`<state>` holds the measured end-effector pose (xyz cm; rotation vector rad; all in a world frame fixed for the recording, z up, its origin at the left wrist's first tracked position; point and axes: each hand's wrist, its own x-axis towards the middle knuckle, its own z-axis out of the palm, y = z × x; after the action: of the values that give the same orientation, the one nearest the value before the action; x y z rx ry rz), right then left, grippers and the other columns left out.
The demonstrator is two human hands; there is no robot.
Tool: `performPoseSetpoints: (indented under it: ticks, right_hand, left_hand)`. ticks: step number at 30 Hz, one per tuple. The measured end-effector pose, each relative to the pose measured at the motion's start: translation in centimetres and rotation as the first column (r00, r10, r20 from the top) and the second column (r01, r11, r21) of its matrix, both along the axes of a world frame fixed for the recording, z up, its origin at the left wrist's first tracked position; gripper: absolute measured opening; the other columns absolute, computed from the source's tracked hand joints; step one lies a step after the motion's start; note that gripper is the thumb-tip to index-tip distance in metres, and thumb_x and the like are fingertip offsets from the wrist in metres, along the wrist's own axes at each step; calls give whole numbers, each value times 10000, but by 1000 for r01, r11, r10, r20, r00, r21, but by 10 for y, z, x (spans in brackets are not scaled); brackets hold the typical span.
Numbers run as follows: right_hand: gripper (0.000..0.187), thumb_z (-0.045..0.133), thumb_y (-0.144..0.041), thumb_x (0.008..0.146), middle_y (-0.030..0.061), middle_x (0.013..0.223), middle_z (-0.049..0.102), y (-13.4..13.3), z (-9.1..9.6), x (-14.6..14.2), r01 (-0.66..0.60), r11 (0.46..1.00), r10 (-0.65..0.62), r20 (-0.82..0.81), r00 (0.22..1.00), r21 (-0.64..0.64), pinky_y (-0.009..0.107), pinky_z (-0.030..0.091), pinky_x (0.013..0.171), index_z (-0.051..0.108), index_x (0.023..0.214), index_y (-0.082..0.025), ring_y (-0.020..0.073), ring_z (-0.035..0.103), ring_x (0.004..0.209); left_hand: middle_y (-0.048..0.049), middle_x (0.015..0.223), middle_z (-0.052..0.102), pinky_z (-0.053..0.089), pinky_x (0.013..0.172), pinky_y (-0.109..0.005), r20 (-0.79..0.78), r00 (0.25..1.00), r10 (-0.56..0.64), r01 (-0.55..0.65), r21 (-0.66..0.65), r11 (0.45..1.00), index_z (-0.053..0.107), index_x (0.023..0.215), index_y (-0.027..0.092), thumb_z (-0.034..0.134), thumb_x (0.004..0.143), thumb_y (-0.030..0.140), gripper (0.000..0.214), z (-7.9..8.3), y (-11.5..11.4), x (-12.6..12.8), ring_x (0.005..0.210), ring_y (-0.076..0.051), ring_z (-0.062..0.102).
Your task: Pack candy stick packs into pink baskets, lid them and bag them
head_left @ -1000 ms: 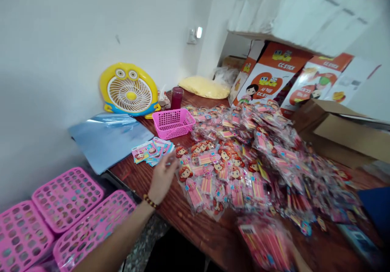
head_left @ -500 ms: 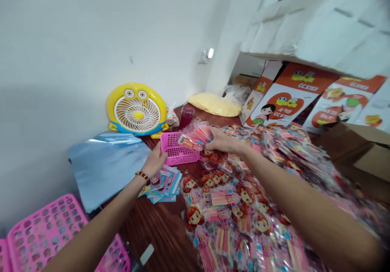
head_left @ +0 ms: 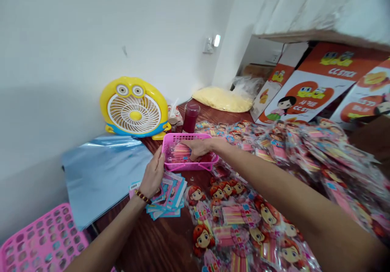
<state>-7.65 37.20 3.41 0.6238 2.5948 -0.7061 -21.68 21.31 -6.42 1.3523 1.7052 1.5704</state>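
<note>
A small pink plastic basket (head_left: pixel 185 166) sits upright on the dark wooden table. My left hand (head_left: pixel 153 174), with a beaded bracelet at the wrist, holds its left end, fingers closed on the rim. Inside the basket, my right hand (head_left: pixel 199 147) is closed over clear packets of pink and yellow sticks (head_left: pixel 178 153); its fingertips are partly hidden. Beneath my left hand lies a loose pile of blue and pink cards (head_left: pixel 170 199). Many more stick packets (head_left: pixel 231 215), printed with a red-haired cartoon figure, cover the table to the right.
Behind the basket stand a jar of dark red liquid (head_left: pixel 191 117) and a yellow fan (head_left: pixel 134 109). Silvery-blue sheets (head_left: pixel 100 170) lie at left, above a larger pink basket (head_left: pixel 42 239). A yellow bag (head_left: pixel 221 100) and printed cartons (head_left: pixel 301 89) are at the back right.
My right hand has moved left and down, bringing the stick packets from above the basket's right side into it. The basket now sits level, and my left hand still holds its left end.
</note>
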Motion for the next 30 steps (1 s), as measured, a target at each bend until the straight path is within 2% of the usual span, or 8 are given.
performPoseSetpoints:
  ticks: [5,8,12,16,21,24,26,30]
  right_hand:
    - [881,758,-197,633,148,1419,511,2,-9,2,-43,971,63,-80,995,237,364,425,1060,392,1431,-126,272,514,1272]
    - [902,801,-303,666,173,1415,518,-2,3,7,16,950,18,-104,994,311,387,448,1041,404,1448,-94,292,529,1263]
    - [466,680,-217,845,154,1351,594,-17,0,5,36,933,3,-107,994,359,306,437,1036,602,1283,-79,219,566,1231]
    - [422,648,-140,864,145,1302,634,-30,5,3,121,930,-82,-126,989,346,300,455,998,600,1278,-74,194,611,1158]
    - [406,502,-164,939,148,1326,604,-88,30,41,354,814,-119,-465,877,460,387,415,1048,531,1338,-97,220,555,1219]
    - [305,447,-154,950,87,1206,668,-172,5,81,341,781,-58,-483,874,524,433,398,1056,621,1200,-170,211,578,1161]
    - [218,505,-224,944,51,1216,671,-228,-31,106,292,759,-32,-416,909,581,558,250,1138,662,1095,-222,256,501,1266]
    - [428,526,-370,939,46,1518,440,-282,-99,141,316,691,-88,-358,929,650,652,10,1160,526,1351,-252,332,253,1441]
  left_hand:
    - [-92,1460,512,285,1178,-403,-37,999,10,-11,-18,1000,437,1442,179,318,975,466,561,0,0,-3,1344,-226,470]
    - [-94,1454,517,288,1175,-412,-51,999,-4,3,-20,1000,453,1426,173,333,967,454,551,3,-1,-2,1339,-232,474]
    - [-116,1440,525,298,1169,-432,-38,999,11,-12,-23,1000,467,1401,137,354,945,409,543,4,2,-3,1325,-246,483]
    - [-115,1363,585,365,1126,-439,27,999,-18,20,-109,994,544,1309,148,438,899,357,472,9,8,-11,1264,-257,532]
    - [-92,1086,708,575,824,-385,158,985,-69,113,-296,948,585,1220,175,557,862,395,421,26,11,-18,852,-207,693]
    - [-65,887,719,592,661,-331,227,972,-62,146,-376,915,603,1155,158,589,858,373,367,35,13,-16,632,-152,657]
    - [-45,795,701,586,612,-312,239,970,-36,130,-387,913,625,1096,148,598,851,308,294,39,15,-13,565,-138,630]
    - [-50,748,686,588,580,-322,248,968,25,68,-357,932,632,1063,125,556,841,180,241,49,14,-8,528,-153,636]
